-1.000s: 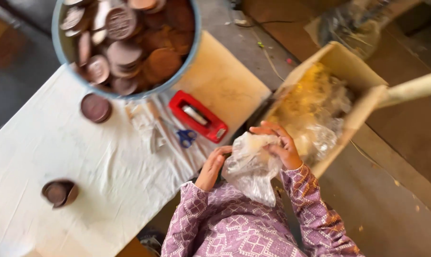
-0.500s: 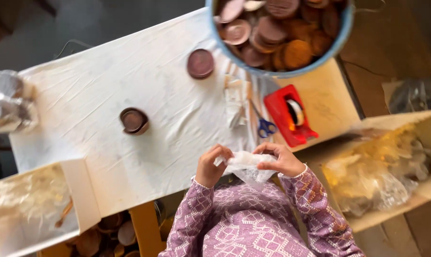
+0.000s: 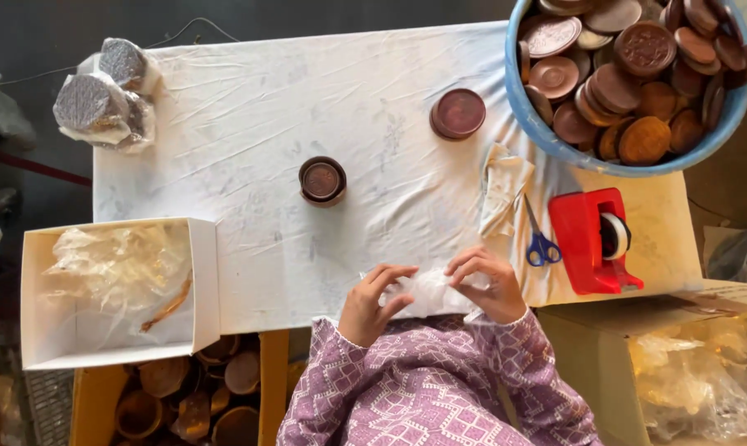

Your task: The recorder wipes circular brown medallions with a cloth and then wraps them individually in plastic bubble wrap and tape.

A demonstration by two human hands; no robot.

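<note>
While both hands, left [image 3: 373, 301] and right [image 3: 489, 285], pinch a crumpled clear plastic bag [image 3: 427, 293], apparently empty, the round brown lidded tin [image 3: 322, 181] ahead sits unwrapped; foil-wrapped bundles [image 3: 105, 95] lie far left.

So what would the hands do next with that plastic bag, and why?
Probably spread the bag open. Both the left hand and right hand pinch it crumpled at the table edge, and it looks empty, while a brown round box sits unwrapped just ahead.
</note>
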